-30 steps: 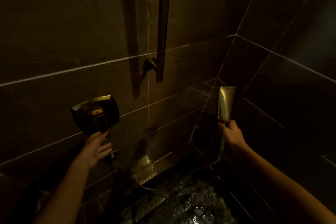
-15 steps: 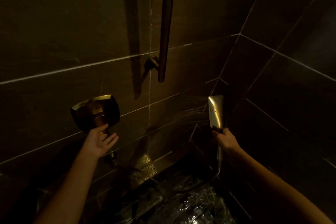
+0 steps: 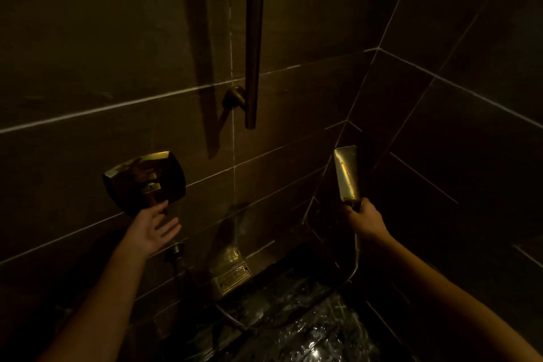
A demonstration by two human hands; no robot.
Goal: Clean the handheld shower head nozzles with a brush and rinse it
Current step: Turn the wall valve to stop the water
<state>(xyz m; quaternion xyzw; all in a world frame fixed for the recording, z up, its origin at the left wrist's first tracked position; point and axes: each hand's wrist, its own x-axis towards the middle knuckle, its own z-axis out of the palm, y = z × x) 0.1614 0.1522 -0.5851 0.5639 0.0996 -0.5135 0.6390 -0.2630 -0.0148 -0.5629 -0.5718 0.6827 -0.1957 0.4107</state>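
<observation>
At three o'clock our right hand point(image 3: 367, 219) is closed around the stem of the flat, brassy, droplet-flecked shower head point(image 3: 347, 175) — upright — while at nine our left hand point(image 3: 152, 229), fingers spread, empty, touches the glossy squarish wall valve point(image 3: 145, 181).

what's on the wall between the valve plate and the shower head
Head view: only bare tiled wall between valve plate and shower head; the slide bar ends above.

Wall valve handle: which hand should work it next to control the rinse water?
Left. The left hand is open, right at the valve handle. The right hand is busy gripping the shower head across the stall.
</observation>
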